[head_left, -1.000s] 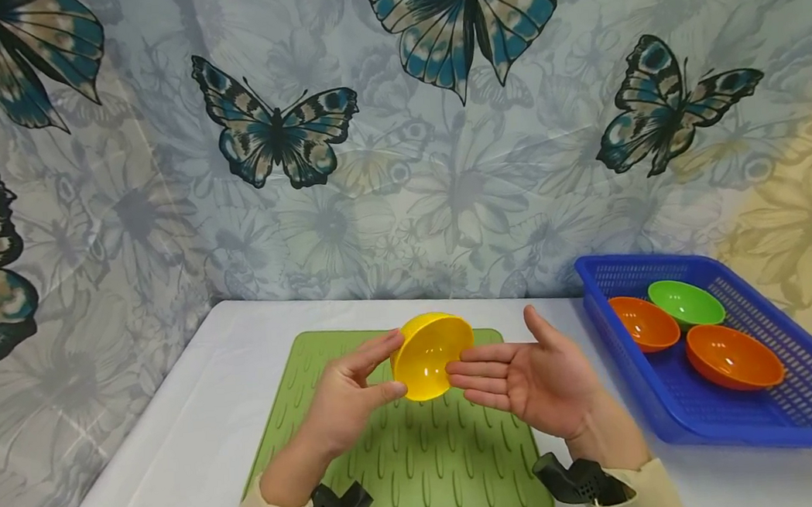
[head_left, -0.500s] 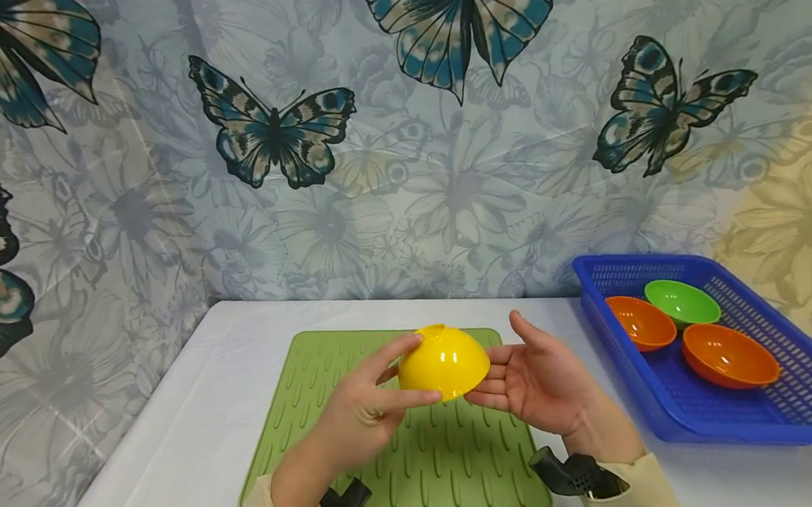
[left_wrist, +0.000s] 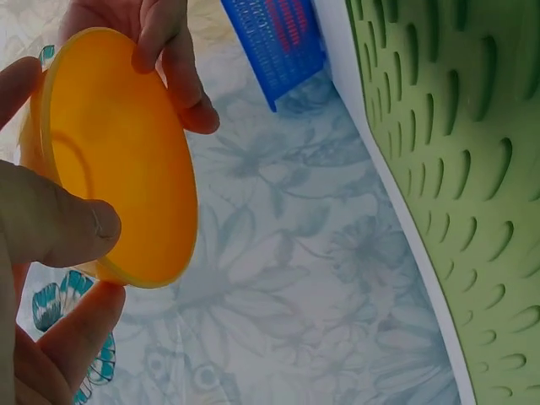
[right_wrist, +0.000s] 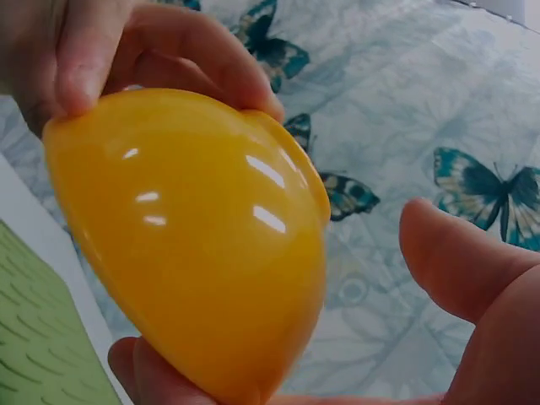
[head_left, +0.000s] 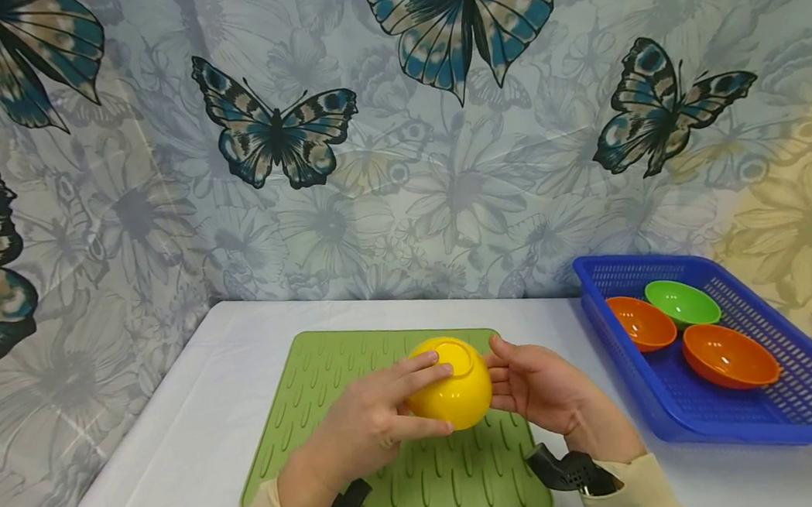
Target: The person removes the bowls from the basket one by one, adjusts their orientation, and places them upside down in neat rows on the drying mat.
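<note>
Basket (head_left: 723, 418): orange bowls (head_left: 729, 356), green bowl (head_left: 683, 303). Left hand (head_left: 363, 415) pinching yellow bowl (head_left: 460, 396), right hand (head_left: 545, 388) spread.

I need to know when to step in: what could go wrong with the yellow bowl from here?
First, the yellow bowl could slip: the left hand pinches it near the rim, thumb inside and fingers outside, and its surface looks glossy. Second, the right hand might not stop a fall, since its thumb stands clear of the bowl. A dropped bowl would probably land on the green mat below and could bounce.
</note>
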The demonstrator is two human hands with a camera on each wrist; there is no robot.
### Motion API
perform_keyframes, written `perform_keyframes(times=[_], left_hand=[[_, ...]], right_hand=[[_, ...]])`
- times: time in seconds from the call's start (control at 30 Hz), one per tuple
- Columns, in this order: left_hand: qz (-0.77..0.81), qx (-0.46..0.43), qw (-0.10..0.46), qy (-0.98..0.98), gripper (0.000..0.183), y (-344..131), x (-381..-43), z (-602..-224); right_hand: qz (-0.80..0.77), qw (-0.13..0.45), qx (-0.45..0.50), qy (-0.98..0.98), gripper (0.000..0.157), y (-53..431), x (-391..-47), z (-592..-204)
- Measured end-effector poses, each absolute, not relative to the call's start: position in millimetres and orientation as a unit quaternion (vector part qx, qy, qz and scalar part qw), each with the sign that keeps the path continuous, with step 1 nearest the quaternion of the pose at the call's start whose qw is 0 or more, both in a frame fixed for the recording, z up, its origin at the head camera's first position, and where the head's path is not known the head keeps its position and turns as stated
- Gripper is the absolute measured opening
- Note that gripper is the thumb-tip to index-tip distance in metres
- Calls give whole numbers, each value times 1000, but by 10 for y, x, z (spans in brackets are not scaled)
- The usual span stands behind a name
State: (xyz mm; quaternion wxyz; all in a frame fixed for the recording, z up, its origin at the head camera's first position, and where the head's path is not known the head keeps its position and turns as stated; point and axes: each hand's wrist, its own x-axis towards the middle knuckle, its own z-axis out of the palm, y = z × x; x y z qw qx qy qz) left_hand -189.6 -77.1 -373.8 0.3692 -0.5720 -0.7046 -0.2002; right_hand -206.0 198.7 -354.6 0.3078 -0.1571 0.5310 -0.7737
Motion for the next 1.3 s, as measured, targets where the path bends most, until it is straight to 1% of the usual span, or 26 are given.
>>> perform_keyframes(times=[0.13,0.27,0.4,0.57,0.63,0.7,0.77,0.83,0.9,0.97,1.03,1.13,1.23,1.3], left_hand=[[-185,-574,366,-708,49,-759,-1883,-3749],[-180,-576,364,-709,45,-749,-1877,-3751],[-171,-576,370,-709,37,-738,-1874,-3755],[-166,-576,371,-709,29,-722,-1871,-3768],[-171,-576,370,-709,31,-717,-1870,-3770],[-183,-574,365,-710,41,-714,-1870,-3767],[-199,-568,356,-715,53,-712,-1871,-3769],[-230,-549,329,-733,71,-719,-1864,-3775],[-281,-516,287,-757,89,-728,-1847,-3787],[-350,-459,233,-783,102,-738,-1814,-3792],[-437,-391,168,-792,111,-744,-1781,-3780],[-574,-283,67,-766,115,-749,-1746,-3716],[-677,-184,-29,-712,115,-763,-1733,-3640],[-725,-139,-88,-668,115,-778,-1740,-3607]], right_hand=[[-758,283,-149,568,39,1962,-2047,-3539],[-747,278,-139,587,35,1935,-2048,-3538],[-741,275,-130,598,31,1923,-2044,-3531],[-733,263,-117,616,30,1901,-2029,-3512],[-729,257,-113,625,31,1889,-2027,-3507],[-726,250,-112,631,31,1882,-2025,-3504],[-729,242,-111,631,29,1885,-2024,-3502],[-735,232,-110,628,25,1894,-2022,-3501],[-740,223,-109,625,22,1900,-2021,-3499],[-744,216,-108,623,19,1899,-2021,-3494],[-745,210,-105,624,17,1890,-2017,-3485],[-746,202,-95,627,18,1868,-2008,-3470],[-744,197,-85,633,28,1845,-1990,-3453],[-741,192,-80,638,33,1830,-1979,-3442]])
